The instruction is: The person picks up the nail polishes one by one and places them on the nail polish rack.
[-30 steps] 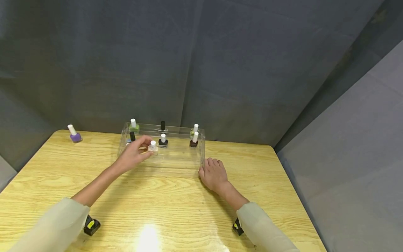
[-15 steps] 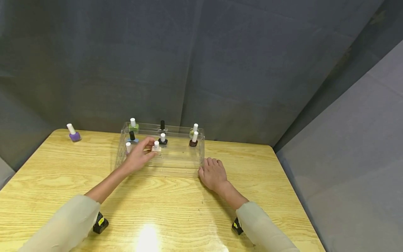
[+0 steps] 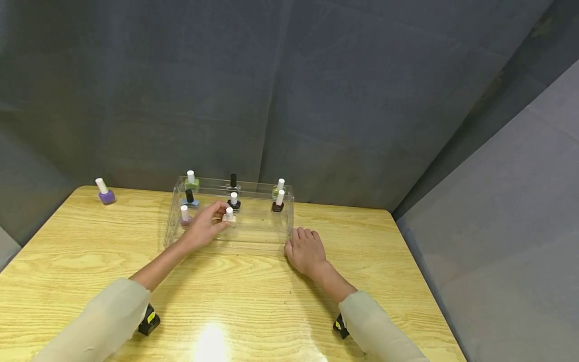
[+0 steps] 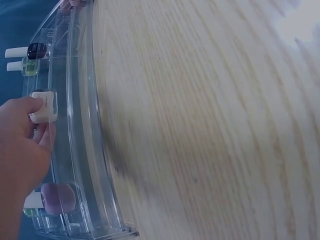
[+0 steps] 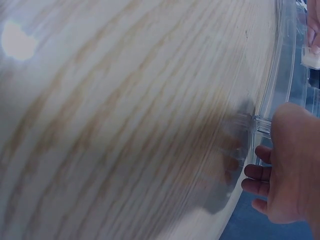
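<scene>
My left hand [image 3: 205, 230] pinches a cream nail polish bottle [image 3: 229, 219] with a white cap between thumb and fingers. In the left wrist view, this nail polish bottle [image 4: 44, 106] is at the clear tiered rack's front step, partly covered by the thumb. The clear rack [image 3: 258, 232] stands at the table's back edge. My right hand [image 3: 307, 252] rests at the rack's right front corner; in the right wrist view, its fingers [image 5: 257, 186] are loosely bent beside the rack's end. A mauve bottle [image 3: 185, 216] stands on the same step, left of the cream one.
Upper steps hold a green bottle [image 3: 192, 182], a blue one [image 3: 190, 201], a black one [image 3: 233, 203], a dark red one [image 3: 278, 205] and others. A purple bottle [image 3: 106, 195] stands on the wooden table [image 3: 235, 296] at far left. Dark cloth [image 3: 217, 90] hangs behind.
My left hand has shifted right and slightly lower with the cream nail polish bottle, uncovering the mauve and blue bottles. My right hand stays at the rack's corner.
</scene>
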Motion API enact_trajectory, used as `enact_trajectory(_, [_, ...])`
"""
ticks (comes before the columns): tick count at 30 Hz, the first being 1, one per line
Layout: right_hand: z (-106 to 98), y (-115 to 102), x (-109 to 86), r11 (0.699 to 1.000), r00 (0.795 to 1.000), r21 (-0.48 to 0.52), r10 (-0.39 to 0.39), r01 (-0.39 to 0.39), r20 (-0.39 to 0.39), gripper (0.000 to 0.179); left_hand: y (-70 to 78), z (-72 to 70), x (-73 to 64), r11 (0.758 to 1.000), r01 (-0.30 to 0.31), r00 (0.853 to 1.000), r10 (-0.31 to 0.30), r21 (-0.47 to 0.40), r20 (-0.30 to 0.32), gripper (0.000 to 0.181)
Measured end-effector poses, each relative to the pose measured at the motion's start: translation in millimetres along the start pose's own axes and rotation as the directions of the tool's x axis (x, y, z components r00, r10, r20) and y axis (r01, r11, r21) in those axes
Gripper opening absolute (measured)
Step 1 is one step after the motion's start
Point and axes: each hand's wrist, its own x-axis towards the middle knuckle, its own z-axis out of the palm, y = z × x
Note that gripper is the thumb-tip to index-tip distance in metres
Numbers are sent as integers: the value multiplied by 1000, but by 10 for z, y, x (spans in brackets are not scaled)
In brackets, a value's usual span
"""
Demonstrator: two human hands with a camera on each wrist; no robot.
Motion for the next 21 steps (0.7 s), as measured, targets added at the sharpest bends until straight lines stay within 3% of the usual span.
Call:
enact_trajectory(13, [58, 43, 12, 1000, 1000, -13, -4, 4, 14, 33, -19, 43, 7, 997, -9, 999, 6, 74, 34, 39])
enact_trajectory(21, [46, 28, -2, 1000, 999, 17, -17, 18, -38, 29, 13, 42, 0, 995, -2, 999, -2, 102, 37, 33])
